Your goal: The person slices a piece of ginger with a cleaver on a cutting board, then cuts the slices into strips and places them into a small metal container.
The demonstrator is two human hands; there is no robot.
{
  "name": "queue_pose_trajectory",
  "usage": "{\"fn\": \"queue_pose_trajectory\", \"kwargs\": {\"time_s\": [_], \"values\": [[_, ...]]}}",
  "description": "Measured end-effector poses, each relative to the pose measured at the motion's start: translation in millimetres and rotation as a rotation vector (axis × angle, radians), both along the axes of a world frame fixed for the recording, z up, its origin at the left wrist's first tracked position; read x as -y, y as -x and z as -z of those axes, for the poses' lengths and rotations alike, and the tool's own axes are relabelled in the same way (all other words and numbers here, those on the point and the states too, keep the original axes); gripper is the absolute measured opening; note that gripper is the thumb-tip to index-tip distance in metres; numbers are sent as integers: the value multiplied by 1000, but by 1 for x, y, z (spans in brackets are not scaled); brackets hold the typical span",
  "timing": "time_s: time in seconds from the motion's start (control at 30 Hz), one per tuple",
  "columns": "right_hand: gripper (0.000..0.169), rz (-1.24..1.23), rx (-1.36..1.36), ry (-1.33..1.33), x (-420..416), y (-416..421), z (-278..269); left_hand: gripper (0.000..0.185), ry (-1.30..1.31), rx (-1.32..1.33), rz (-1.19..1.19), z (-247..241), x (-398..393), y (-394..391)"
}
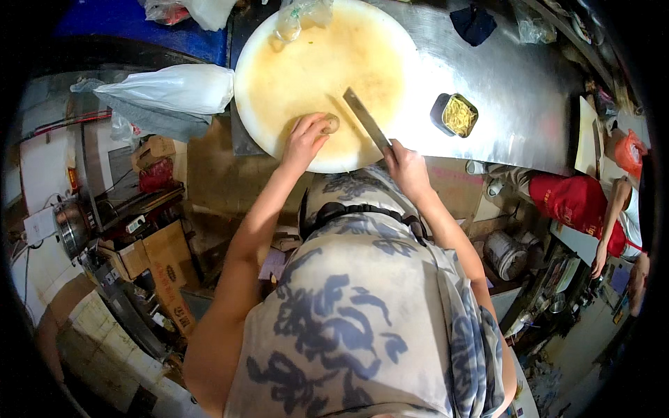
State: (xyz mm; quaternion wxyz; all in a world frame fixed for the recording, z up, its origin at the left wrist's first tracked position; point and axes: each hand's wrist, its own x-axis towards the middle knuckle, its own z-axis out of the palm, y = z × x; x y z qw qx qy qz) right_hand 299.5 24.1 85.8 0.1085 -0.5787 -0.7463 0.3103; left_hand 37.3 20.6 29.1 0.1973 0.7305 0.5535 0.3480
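Note:
My left hand (pixel 307 140) rests at the near edge of a round, pale yellow chopping board (pixel 324 68). Its fingers hold a small, brownish round piece of food (pixel 331 124), too small to name surely. In my right hand (pixel 407 166) is the handle of a cleaver (pixel 367 119); the blade is raised edge-on over the board, pointing away from me and to the left. A gap separates the blade from the food piece. To the right stands a dark rectangular container (pixel 443 112) with yellowish shreds (pixel 461 115) in it.
The board lies on a stainless steel table (pixel 507 94). A clear plastic bag (pixel 303 18) overlaps its far rim, and a white plastic bag (pixel 172 89) touches its left side. A dark cloth (pixel 472 25) lies at the back right. Another person in a red apron (pixel 572 201) is at the right.

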Motion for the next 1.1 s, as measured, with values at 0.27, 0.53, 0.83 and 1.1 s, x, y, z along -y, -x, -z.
{"fn": "queue_pose_trajectory", "kwargs": {"time_s": [0.27, 0.53, 0.83, 1.1], "values": [[15, -297, 370, 0, -7, 28, -37, 28, -85, -331, 100, 3, -2, -11], [15, -178, 286, 46, -2, 19, -34, 43, 58, -111, -57, 14, -4, -3], [26, 140, 18, 19, 23, -7, -19, 45, 237, 131, -147, 0, -15, -20], [25, 42, 36, 33, 30, -2, -20, 39, 460, 95, -245, -28, -11, -58]]}}
